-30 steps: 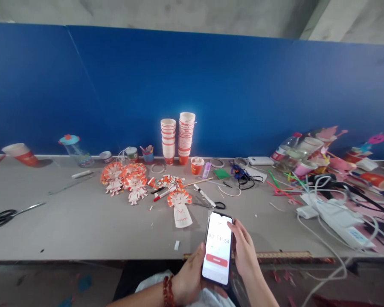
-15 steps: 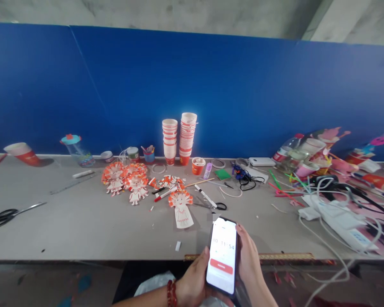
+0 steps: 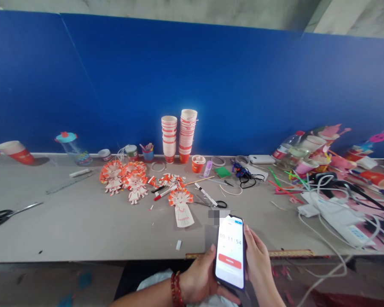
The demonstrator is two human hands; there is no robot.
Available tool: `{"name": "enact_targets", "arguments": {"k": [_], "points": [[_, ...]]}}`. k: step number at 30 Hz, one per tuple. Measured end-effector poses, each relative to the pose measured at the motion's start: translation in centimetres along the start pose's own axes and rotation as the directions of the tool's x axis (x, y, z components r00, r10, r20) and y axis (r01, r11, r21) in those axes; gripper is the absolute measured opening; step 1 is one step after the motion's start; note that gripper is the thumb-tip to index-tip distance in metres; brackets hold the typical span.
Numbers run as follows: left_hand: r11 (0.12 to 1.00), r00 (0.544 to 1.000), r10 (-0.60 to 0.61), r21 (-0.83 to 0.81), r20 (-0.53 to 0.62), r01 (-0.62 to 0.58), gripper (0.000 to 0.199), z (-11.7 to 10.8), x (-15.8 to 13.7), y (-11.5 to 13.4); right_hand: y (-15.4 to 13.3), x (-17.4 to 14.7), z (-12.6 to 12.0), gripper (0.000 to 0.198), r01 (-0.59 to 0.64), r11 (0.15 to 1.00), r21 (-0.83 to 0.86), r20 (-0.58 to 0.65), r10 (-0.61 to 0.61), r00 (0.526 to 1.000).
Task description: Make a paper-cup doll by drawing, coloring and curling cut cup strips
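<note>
A lit smartphone (image 3: 229, 251) is held upright at the table's front edge, its screen showing a timer and a red button. My left hand (image 3: 200, 275), with red beads at the wrist, wraps its left side and lower back. Along the phone's right edge, my right hand (image 3: 257, 256) grips it with the thumb near the top corner. Just beyond lies a paper doll (image 3: 181, 209) with orange fringed hair and a drawn dress. Black-handled scissors (image 3: 222, 204) and a white marker (image 3: 206, 194) rest behind the phone.
Two stacks of paper cups (image 3: 187, 136) stand by the blue partition (image 3: 131, 81). Several finished paper dolls (image 3: 137, 187) lie left of centre. Another pair of scissors (image 3: 11, 215) is at far left. White cables and a power strip (image 3: 336, 221) clutter the right side.
Both hands and the phone have shifted slightly right in view. A small blue mark now shows at the top of the screen. The table items look unmoved.
</note>
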State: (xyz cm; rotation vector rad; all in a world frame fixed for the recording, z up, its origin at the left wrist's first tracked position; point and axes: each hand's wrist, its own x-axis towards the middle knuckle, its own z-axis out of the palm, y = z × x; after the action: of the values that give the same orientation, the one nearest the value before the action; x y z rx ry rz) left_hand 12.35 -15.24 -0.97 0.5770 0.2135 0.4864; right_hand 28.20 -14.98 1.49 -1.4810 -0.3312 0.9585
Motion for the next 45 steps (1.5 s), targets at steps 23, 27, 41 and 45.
{"name": "enact_targets", "arguments": {"k": [23, 27, 41, 45], "points": [[0.994, 0.990, 0.037, -0.099, -0.136, -0.051, 0.051, -1.3, 0.4, -0.6, -0.3, 0.4, 1.5, 0.051, 0.096, 0.994, -0.050, -0.008, -0.096, 0.995], [0.992, 0.985, 0.035, -0.115, -0.171, -0.056, 0.050, -1.5, 0.4, -0.7, -0.5, 0.3, 1.6, 0.052, 0.098, 0.993, -0.070, -0.001, -0.098, 0.995], [0.994, 0.968, 0.075, -0.061, -0.238, -0.092, 0.054, -0.8, 0.6, -0.2, -0.1, 0.7, 1.7, 0.050, 0.043, 0.999, -0.012, 0.021, -0.043, 0.999], [0.994, 0.956, 0.105, -0.007, -0.274, -0.111, 0.053, -0.8, 0.6, 0.0, 0.3, 0.8, 1.4, 0.045, 0.021, 0.999, 0.050, 0.009, -0.021, 1.000]]}}
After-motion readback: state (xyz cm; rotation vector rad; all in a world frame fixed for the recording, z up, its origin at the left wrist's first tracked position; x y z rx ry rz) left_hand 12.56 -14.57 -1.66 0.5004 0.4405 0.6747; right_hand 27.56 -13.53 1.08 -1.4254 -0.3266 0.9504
